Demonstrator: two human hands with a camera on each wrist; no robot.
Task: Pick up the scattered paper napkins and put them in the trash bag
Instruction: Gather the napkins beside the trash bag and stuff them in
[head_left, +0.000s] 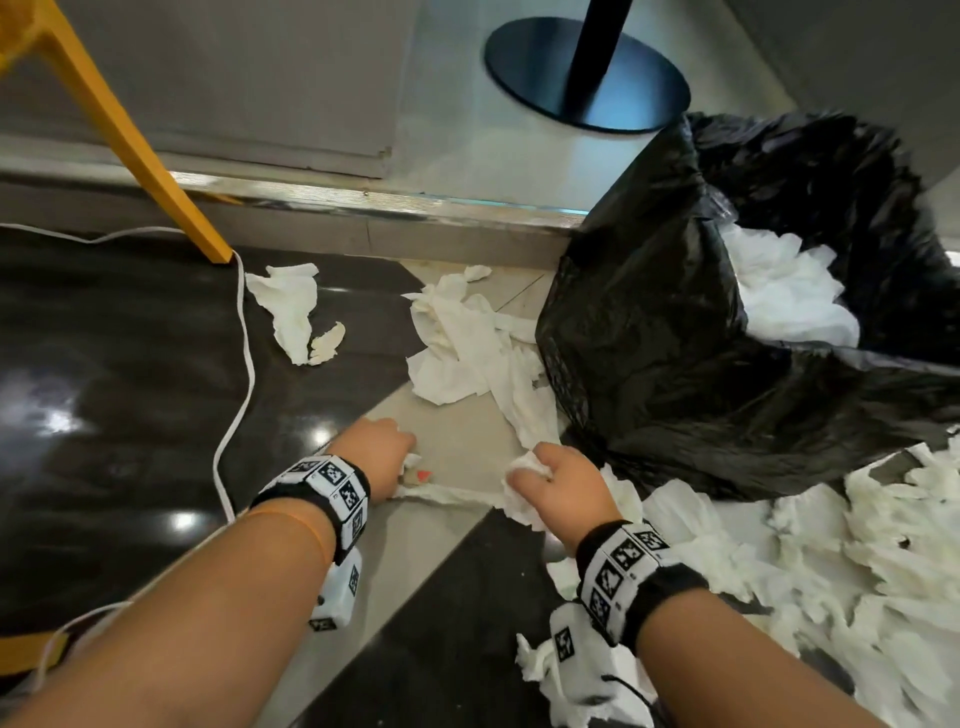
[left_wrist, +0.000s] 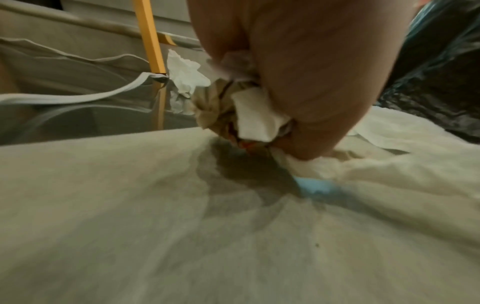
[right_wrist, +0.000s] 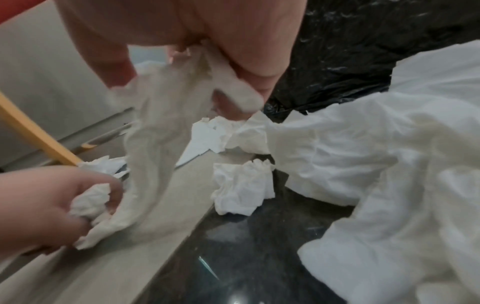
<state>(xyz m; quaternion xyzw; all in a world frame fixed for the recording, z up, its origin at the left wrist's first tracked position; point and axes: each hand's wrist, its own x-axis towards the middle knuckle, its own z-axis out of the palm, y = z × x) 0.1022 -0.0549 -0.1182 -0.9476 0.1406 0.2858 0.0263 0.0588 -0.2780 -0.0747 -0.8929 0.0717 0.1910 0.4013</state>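
Note:
White paper napkins lie scattered on the floor: a pile (head_left: 467, 343) beside the black trash bag (head_left: 675, 322), a pair (head_left: 293, 306) near the yellow leg, and a big heap (head_left: 857, 571) at right. The bag stands open with napkins (head_left: 784, 291) inside. My left hand (head_left: 382, 452) grips a crumpled napkin wad (left_wrist: 257, 117) low over the floor. My right hand (head_left: 556, 478) clutches a napkin (right_wrist: 166, 115). A twisted strip of napkin (head_left: 452, 496) stretches between the two hands.
A yellow furniture leg (head_left: 140, 145) slants down at the left, with a white cable (head_left: 244, 353) running past its foot. A raised metal-edged step (head_left: 374, 202) crosses behind. A black round pole base (head_left: 587, 73) stands on the upper level.

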